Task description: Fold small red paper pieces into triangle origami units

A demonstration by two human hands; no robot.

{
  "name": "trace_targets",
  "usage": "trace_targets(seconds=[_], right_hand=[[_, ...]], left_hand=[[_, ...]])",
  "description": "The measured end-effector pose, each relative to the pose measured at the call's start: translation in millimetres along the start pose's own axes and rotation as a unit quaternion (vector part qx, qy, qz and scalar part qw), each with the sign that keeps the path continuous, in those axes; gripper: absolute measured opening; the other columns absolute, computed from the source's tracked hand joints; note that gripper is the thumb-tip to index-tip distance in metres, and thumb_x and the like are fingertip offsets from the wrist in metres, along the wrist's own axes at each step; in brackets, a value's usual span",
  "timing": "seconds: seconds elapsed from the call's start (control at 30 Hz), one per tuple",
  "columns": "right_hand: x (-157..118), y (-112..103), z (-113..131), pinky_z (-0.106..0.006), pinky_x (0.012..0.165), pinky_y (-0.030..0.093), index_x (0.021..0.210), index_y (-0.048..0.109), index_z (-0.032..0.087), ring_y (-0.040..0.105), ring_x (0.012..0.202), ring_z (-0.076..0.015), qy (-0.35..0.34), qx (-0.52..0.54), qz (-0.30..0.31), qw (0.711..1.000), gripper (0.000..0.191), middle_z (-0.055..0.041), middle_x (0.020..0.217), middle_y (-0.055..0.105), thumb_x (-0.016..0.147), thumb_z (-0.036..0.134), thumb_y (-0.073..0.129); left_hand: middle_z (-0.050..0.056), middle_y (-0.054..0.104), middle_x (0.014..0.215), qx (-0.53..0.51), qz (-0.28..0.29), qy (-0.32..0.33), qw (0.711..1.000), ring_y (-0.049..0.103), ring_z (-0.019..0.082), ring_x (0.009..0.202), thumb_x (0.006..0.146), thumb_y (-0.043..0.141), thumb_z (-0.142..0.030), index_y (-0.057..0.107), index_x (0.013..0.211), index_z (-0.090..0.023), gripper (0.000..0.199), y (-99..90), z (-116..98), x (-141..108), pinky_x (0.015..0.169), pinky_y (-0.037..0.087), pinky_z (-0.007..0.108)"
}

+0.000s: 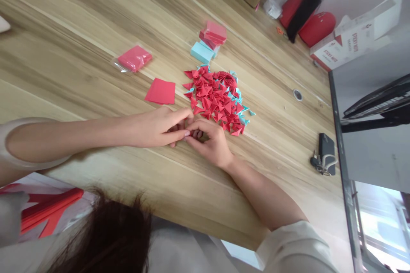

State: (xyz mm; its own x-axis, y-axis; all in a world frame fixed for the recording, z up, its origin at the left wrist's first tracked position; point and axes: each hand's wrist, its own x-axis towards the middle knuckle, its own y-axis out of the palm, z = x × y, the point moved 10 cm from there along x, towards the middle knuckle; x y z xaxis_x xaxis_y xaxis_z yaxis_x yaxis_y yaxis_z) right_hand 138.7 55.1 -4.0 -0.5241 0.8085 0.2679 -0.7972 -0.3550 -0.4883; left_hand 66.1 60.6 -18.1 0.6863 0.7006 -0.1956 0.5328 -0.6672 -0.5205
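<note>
A wood-grain table (96,81) fills most of the frame. At its centre lies a heap of folded red and pale-blue paper pieces (211,98). Just below, the left hand (162,126) and right hand (213,143) meet, fingertips pinched together; what they pinch, I cannot tell. Left of the heap are a wrapped red packet (134,58) and, smaller, loose red sheets (162,91).

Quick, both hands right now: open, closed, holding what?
Left hand: partly curled; whether it holds anything can't be told.
Right hand: partly curled, meeting the left; anything in its grip is hidden.
</note>
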Motion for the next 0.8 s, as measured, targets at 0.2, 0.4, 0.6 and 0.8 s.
trace_targets(seconds=[0.2,0.4,0.6,0.8], right_hand=[[0.8,0.3,0.8,-0.021,0.056,0.043,0.079,0.062,0.016,0.048,0.060,-0.0079,-0.005,0.001,-0.002,1.000,0.003,0.0000,0.070,0.057,0.081,0.017,0.062],[1.1,0.6,-0.9,-0.021,0.056,0.043,0.079,0.062,0.017,0.048,0.060,-0.0083,0.011,-0.006,0.000,1.000,0.003,-0.0002,0.071,0.057,0.082,0.019,0.062],[1.0,0.2,-0.1,-0.021,0.057,0.043,0.079,0.062,0.016,0.048,0.061,-0.0083,0.009,0.000,-0.002,1.000,0.002,-0.0004,0.071,0.057,0.081,0.017,0.062],[0.7,-0.6,0.1,-0.021,0.057,0.043,0.079,0.062,0.016,0.048,0.061,-0.0080,0.006,0.003,-0.003,1.000,0.002,0.0000,0.071,0.056,0.081,0.017,0.062]], left_hand=[[-0.002,0.064,0.065,-0.010,0.002,-0.008,1.000,0.064,0.014,0.059,0.090,0.047,-0.035,0.046,0.089,-0.021,0.015,-0.3,-0.5,-0.3,0.055,0.045,0.022],[-0.001,0.065,0.066,-0.008,0.004,-0.007,1.000,0.064,0.015,0.060,0.091,0.047,-0.037,0.045,0.091,-0.021,0.016,0.2,1.0,-0.4,0.056,0.046,0.022],[-0.001,0.065,0.065,-0.016,0.003,-0.010,1.000,0.064,0.015,0.060,0.090,0.047,-0.037,0.046,0.092,-0.021,0.016,0.0,0.9,-0.6,0.057,0.045,0.023],[-0.001,0.065,0.064,-0.017,-0.004,-0.005,1.000,0.064,0.015,0.060,0.089,0.048,-0.036,0.047,0.091,-0.020,0.016,-0.6,0.1,0.3,0.056,0.045,0.023]])
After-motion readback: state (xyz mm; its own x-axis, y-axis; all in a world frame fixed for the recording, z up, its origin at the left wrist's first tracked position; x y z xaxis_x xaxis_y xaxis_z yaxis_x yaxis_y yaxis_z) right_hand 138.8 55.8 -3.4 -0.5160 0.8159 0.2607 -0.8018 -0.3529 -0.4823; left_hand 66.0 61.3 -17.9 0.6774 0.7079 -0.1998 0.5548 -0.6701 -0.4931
